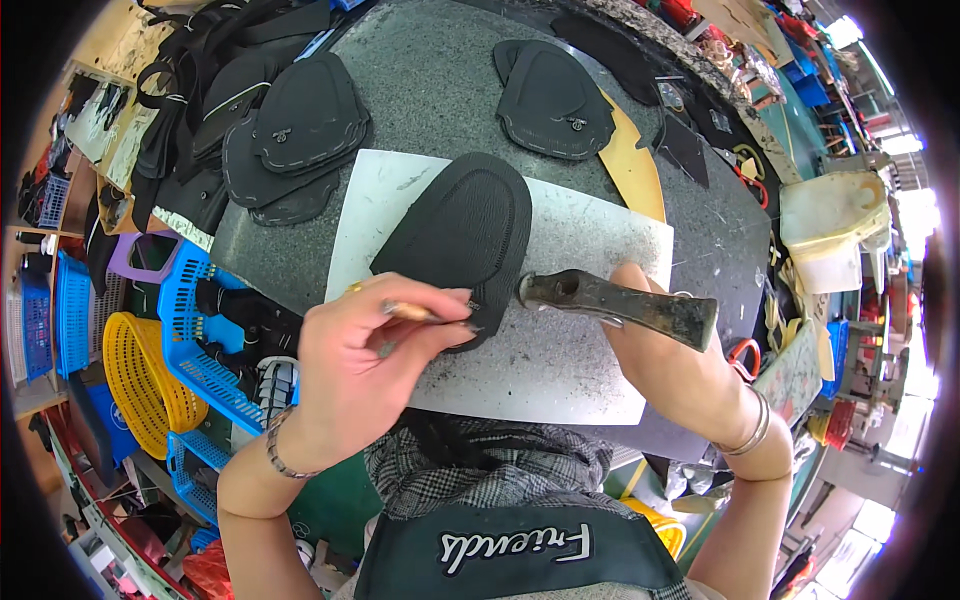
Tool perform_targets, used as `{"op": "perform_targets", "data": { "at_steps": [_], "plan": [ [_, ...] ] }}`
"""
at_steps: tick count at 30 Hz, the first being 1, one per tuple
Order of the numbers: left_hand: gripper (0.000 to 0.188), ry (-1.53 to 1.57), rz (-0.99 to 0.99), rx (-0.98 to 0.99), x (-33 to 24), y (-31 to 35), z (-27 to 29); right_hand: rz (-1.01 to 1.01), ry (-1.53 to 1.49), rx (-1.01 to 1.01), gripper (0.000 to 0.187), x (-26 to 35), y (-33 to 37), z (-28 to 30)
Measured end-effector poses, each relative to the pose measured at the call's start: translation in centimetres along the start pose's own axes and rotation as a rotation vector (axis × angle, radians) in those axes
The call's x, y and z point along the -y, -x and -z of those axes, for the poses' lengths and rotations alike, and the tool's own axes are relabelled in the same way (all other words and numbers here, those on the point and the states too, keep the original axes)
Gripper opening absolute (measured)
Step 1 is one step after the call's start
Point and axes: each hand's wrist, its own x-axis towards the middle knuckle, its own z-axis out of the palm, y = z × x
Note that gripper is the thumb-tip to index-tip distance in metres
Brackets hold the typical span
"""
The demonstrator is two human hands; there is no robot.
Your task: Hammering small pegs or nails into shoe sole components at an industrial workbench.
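A rounded black stitched piece, like part of a bag or shoe, lies on a pale worn board. My left hand rests at its lower end, thumb and fingers pinched round a slim tan stick-like tool. Exactly what its tip touches is hard to make out. In my right hand is a hammer with a dark, worn metal head, held sideways just right of the black piece and apart from it. The fingers hide most of the hammer's handle.
Similar black pieces with small metal fittings lie stacked at the far left and far right. A yellow curved sheet lies beside the right stack. Blue and yellow baskets stand left; a whitish tub stands right.
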Motion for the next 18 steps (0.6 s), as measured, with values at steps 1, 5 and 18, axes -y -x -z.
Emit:
{"op": "perform_targets", "data": {
  "at_steps": [1, 5, 18],
  "plan": [
    [0.019, 0.001, 0.029, 0.018, 0.3, -0.2, -0.4, 0.02, 0.025, 0.006, 0.017, 0.1, 0.1, 0.2],
    [0.017, -0.149, 0.039, 0.034, 1.7, -0.6, -0.9, -0.033, -0.159, -0.014, 0.02, 0.2, 0.1, 0.0],
    [0.01, -0.192, -0.08, 0.003, 2.1, -0.5, -1.1, -0.042, -0.117, 0.004, 0.021, -0.7, 0.7, -0.8]
  ]
}}
